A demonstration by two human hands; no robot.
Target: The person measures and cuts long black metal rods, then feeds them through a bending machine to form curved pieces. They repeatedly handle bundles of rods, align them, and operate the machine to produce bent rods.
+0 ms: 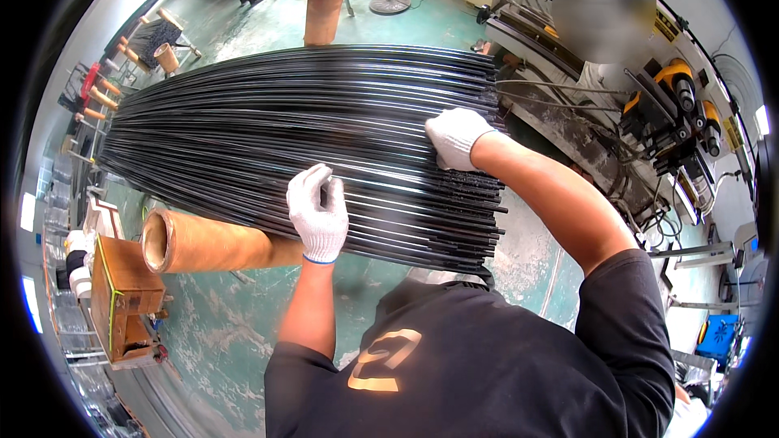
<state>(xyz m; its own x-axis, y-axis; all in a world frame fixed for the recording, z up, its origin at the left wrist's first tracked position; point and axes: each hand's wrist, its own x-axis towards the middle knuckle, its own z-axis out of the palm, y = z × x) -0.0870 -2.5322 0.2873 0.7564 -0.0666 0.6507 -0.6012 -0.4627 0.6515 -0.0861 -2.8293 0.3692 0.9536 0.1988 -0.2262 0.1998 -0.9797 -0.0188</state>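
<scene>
- Step, judged: handling black rods point(324, 126) beneath fingers.
- Left hand point(318, 215): fingers curled, hold unclear.
- Right hand point(457, 139): fingers folded, hold hidden.
- Next move likely calls for selective pinching.

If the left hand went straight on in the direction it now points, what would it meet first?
Most likely the black rods: the left hand points forward across them. Its height above them is unclear; if it skimmed over, the brown tube beyond their far edge looks next in line.
</scene>
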